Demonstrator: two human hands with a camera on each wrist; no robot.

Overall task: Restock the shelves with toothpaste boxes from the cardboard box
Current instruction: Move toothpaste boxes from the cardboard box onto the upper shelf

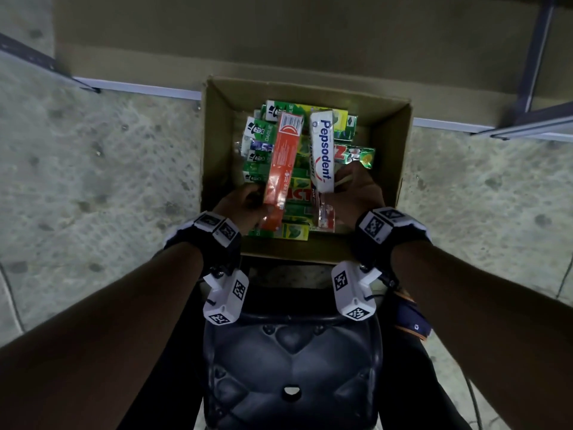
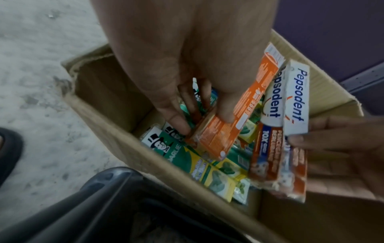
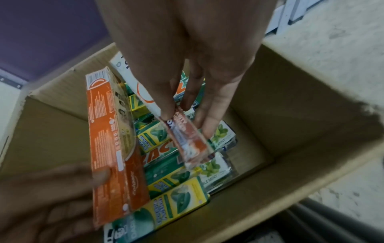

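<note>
An open cardboard box on the floor holds several green and yellow toothpaste boxes. My left hand grips the near end of an orange toothpaste box, lifted at a slant above the pile; the left wrist view shows my fingers curled round that orange box. My right hand holds a white and red Pepsodent pack by its lower end. In the right wrist view my fingertips pinch the Pepsodent pack over the green boxes.
A dark plastic stool stands just in front of me, touching the cardboard box's near wall. Purple metal shelf frames and a white base rail run behind the box. Rough concrete floor lies on both sides.
</note>
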